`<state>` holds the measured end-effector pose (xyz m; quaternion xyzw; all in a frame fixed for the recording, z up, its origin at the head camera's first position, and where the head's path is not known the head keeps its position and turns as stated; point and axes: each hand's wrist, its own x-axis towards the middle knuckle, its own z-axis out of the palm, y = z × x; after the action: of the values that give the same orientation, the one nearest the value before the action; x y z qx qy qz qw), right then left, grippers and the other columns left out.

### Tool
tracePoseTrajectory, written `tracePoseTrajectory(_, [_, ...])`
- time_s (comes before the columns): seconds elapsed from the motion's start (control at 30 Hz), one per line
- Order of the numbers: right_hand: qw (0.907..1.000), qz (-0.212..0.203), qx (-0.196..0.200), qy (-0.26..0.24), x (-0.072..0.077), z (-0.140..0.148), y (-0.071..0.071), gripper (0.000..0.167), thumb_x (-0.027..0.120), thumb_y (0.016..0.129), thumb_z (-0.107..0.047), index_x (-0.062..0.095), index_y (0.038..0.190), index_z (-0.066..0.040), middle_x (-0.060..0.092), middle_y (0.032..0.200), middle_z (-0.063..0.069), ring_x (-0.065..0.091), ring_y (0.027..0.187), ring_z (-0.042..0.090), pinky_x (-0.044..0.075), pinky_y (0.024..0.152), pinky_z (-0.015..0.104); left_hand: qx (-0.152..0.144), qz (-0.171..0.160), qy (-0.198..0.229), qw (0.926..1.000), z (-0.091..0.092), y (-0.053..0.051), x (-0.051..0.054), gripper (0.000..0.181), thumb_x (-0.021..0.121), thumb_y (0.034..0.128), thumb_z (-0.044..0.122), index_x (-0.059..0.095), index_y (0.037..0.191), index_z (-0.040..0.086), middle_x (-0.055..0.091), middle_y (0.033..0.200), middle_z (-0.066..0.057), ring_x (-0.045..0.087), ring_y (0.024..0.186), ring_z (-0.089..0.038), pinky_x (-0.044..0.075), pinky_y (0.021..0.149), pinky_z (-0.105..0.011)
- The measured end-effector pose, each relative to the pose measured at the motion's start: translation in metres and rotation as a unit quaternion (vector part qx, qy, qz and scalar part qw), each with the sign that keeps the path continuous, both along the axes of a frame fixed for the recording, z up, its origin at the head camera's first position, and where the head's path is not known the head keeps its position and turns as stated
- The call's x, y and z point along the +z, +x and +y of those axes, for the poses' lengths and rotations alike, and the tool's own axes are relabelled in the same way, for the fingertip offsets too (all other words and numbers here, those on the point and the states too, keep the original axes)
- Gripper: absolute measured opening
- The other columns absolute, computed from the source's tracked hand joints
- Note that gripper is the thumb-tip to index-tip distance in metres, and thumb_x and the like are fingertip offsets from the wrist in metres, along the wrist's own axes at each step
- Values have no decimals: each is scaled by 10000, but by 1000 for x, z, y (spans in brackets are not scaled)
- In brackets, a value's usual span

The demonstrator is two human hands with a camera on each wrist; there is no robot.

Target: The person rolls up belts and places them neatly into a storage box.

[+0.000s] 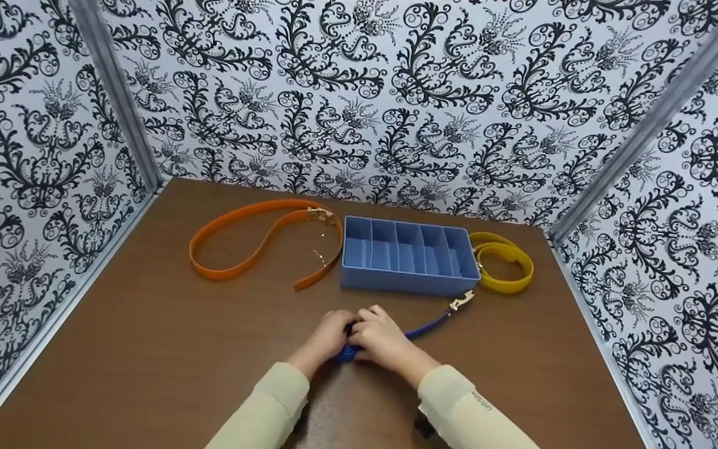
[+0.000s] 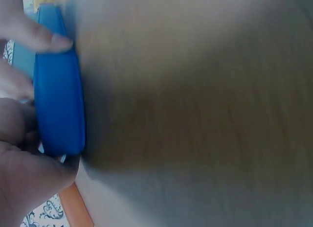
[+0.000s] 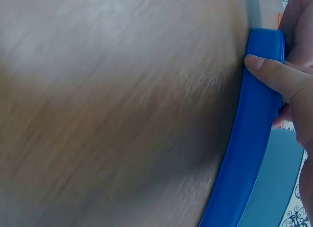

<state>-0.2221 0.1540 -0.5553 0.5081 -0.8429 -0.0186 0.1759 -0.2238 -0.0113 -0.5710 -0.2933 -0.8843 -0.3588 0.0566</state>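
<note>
Both hands hold a blue belt [image 2: 58, 100] close to the table, its band wound into a small coil between them. My left hand [image 1: 331, 333] grips the coil from the left, fingers curled at its side. From the right, my right hand [image 1: 385, 337] pinches it; in the right wrist view the thumb [image 3: 274, 73] lies on the outer face of the band, with fingers behind. A loose length of the belt runs out past the right hand to a gold buckle [image 1: 460, 302] on the table. The inside of the coil is hidden by the hands.
Beyond the hands stands a blue-grey box [image 1: 409, 280] with several compartments. An orange belt [image 1: 212, 273] with a gold buckle lies loosely looped left of it. Right of the box rests a coiled yellow belt [image 1: 508, 287]. Patterned walls [image 1: 346, 93] enclose the brown table [image 1: 178, 368].
</note>
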Motion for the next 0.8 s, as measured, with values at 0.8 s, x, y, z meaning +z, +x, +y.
tracePoseTrajectory(0.8, [9952,111,-546,-807,-16,-6,12,325,833,677,-440,769,846,-171,651,756,-57,499,752,179,374,655,329,1418,-1360,-209,9803,2,3,16,191,612,858,-95,648,1037,-38,635,1033,-190,596,1019,-359,484,890,-461])
